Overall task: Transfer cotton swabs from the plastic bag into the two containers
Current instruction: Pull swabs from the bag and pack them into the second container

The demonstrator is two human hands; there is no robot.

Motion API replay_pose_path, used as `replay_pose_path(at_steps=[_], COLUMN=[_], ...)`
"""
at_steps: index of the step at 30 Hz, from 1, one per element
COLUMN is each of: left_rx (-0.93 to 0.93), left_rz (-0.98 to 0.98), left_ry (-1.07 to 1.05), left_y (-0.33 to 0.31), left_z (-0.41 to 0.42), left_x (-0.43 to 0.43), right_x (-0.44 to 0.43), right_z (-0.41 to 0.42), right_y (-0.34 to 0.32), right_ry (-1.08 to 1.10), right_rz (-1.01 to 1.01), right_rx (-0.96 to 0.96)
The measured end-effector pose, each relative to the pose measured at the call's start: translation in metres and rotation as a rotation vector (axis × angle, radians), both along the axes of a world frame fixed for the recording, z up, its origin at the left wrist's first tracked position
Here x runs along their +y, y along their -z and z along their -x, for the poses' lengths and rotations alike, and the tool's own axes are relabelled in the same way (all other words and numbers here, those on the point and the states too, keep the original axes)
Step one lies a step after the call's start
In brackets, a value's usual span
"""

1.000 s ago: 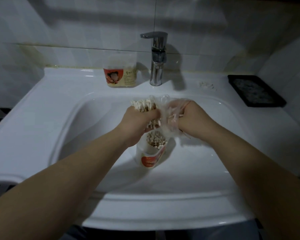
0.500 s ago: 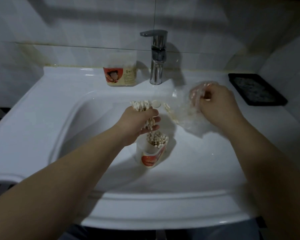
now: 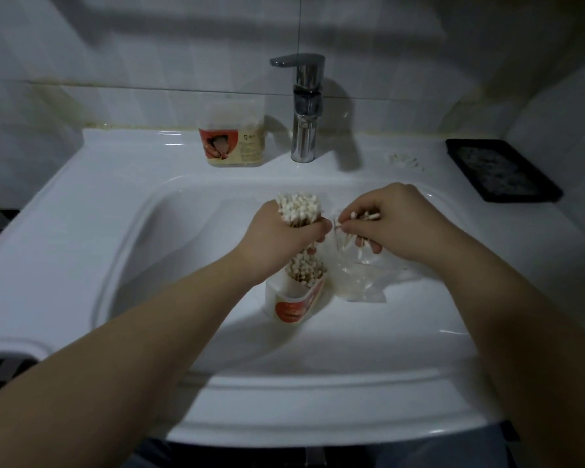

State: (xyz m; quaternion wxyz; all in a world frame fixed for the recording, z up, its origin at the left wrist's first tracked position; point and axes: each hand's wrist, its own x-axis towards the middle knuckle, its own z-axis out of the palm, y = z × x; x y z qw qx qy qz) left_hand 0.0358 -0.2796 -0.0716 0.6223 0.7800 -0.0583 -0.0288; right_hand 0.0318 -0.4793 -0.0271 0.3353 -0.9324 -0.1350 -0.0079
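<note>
Hands grip swabs mid-sink; bag seemingly touches container

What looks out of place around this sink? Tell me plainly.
A small scatter of white bits, too blurred to identify, lies loose on the sink ledge right of the faucet. The open container stands down in the basin and looks tilted, its swabs splaying out.
</note>
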Motion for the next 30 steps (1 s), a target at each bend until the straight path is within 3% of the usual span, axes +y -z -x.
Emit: replay_pose_path(at_steps=[6,9,12,19,27,30], left_rx=[0.153,0.183,0.135,0.276,0.279,0.3], left_rz=[0.153,0.283,0.28,0.43,0.35,0.338], left_ry=[0.043,0.022,0.007,0.222,0.288,0.303], left_y=[-0.002,-0.004,-0.004,-0.006,-0.006,-0.008], left_z=[0.004,0.003,0.002,0.004,0.005,0.006], left_x=[-0.002,-0.001,0.001,0.002,0.004,0.004], right_x=[-0.004,-0.006,-0.005,0.009,0.024,0.025], right_z=[-0.002,-0.002,-0.005,-0.002,-0.001,-0.002], right_y=[-0.009,-0.006,-0.002,0.002,0.01,0.011], right_ry=[0.082,0.082,0.091,0.024,0.059,0.079], right_rz=[-0.399,-0.383,-0.291,-0.54,-0.816,-0.834], right_rx=[-0.011,0.022,0.036,0.126,0.337,0.383])
